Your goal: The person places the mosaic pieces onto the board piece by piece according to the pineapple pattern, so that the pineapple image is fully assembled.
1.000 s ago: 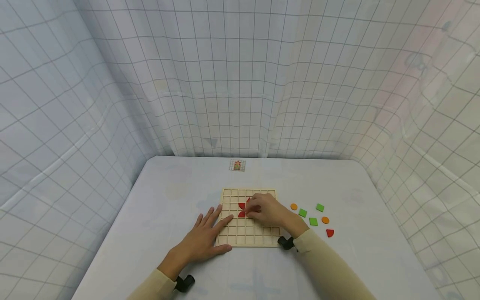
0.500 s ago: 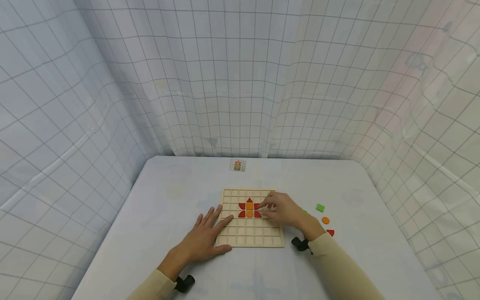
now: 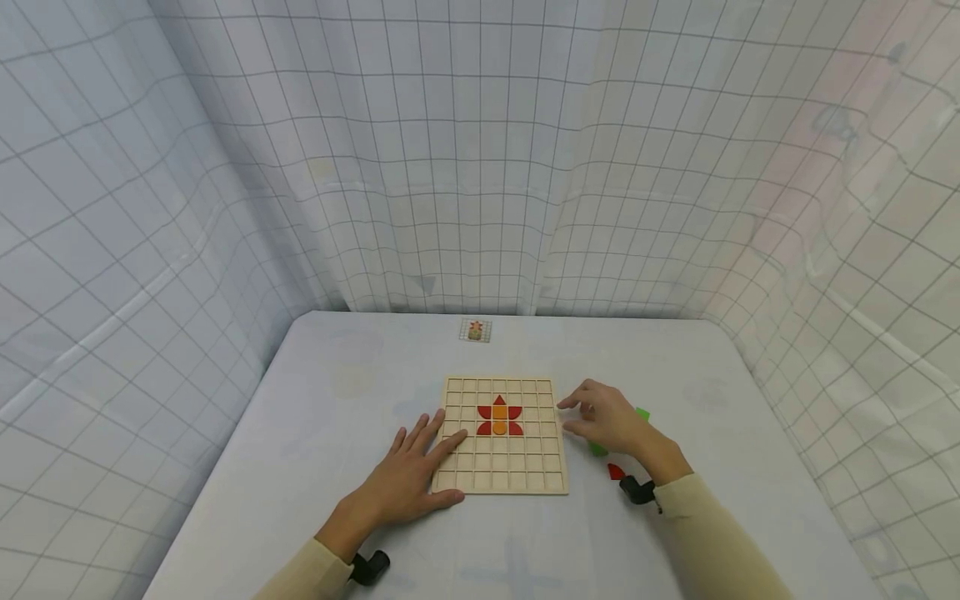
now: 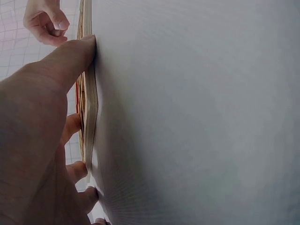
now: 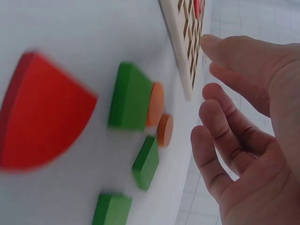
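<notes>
At the middle of the pale table (image 3: 315, 433) lies the wooden grid board (image 3: 501, 479), and on it now sits a finished little flower of red pieces (image 3: 499, 418) round an orange centre (image 3: 499, 412), uncovered since the right hand (image 3: 609, 421) left it. A second ago that hand was over the board, pressing at the pieces; half a second ago it was drawing back from their 3 o'clock side; now it hovers off the board's right edge, fingers loosely spread and holding nothing, above the loose pieces. The wrist view shows these below its fingertips: green squares (image 5: 129, 97), orange discs (image 5: 164, 130) and a red quarter-round (image 5: 40, 119), all on the table at 3 to 4 o'clock from the board. The move suggests the red petals are settled and the hand has gone for the next piece. The left hand (image 3: 408, 475) has not shifted: it lies flat, fingers spread, on the board's 8 o'clock corner, thumb against the edge. A small picture card (image 3: 475, 331) stands at 12 o'clock.
</notes>
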Demonstrator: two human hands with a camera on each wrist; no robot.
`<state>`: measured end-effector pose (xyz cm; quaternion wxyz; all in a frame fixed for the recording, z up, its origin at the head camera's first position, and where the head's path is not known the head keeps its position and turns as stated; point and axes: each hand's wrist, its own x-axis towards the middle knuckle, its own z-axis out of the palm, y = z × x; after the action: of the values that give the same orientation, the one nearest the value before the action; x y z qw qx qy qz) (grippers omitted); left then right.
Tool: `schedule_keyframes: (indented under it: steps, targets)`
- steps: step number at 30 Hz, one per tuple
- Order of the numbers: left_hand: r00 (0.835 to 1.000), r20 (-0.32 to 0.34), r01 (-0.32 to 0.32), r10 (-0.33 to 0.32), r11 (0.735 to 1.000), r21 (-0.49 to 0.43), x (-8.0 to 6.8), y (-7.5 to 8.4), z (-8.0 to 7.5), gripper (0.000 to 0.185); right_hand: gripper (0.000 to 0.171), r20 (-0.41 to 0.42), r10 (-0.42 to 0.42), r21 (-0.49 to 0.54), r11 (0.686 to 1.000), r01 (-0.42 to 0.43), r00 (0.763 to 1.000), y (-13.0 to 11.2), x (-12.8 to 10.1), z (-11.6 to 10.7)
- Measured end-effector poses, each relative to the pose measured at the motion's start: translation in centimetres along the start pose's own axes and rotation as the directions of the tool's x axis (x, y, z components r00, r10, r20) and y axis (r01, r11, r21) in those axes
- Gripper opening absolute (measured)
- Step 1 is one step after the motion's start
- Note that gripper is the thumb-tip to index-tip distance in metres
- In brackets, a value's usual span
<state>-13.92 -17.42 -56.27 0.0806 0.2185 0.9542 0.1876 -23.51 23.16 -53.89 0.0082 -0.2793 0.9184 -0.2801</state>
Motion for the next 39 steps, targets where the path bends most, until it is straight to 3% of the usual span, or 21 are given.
schedule_keyframes:
  steps: [8, 19, 39]
  targets:
    - [1.0, -0.002, -0.002, 0.002, 1.0, 0.003, 0.0, -0.1, 0.1, 0.094, 0.026, 0.025, 0.009, -0.025, 1.0, -0.009, 1.0, 2.4, -2.1, -1.2]
    - [1.0, 0.007, 0.006, -0.006, 1.0, -0.005, 0.0, 0.3, -0.2, 0.094, 0.025, 0.086, 0.006, 0.061, 0.998, -0.011, 0.996, 3.9, -5.0, -2.2]
    - [1.0, 0.015, 0.011, -0.011, 1.0, -0.003, 0.0, 0.4, -0.3, 0.093, 0.024, 0.127, -0.061, 0.07, 0.996, 0.052, 0.99, 4.4, -5.3, -2.3]
